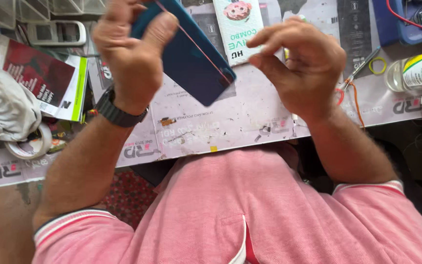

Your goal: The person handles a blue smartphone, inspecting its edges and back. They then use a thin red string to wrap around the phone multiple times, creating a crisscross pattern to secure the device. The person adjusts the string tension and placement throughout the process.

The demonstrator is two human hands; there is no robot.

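1. Your left hand grips the blue phone above the work mat, fingers closed on its upper edge, thumb pinning a red rubber band so it stays stretched.
2. Your right hand hovers beside the phone's lower corner, fingers curled, apparently empty.
3. Tweezers, a glue bottle lie right; tape roll, cloth left.

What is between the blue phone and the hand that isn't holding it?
In the head view, only bare worktable mat shows between the flat dark blue phone, gripped by the left hand, and the right hand.
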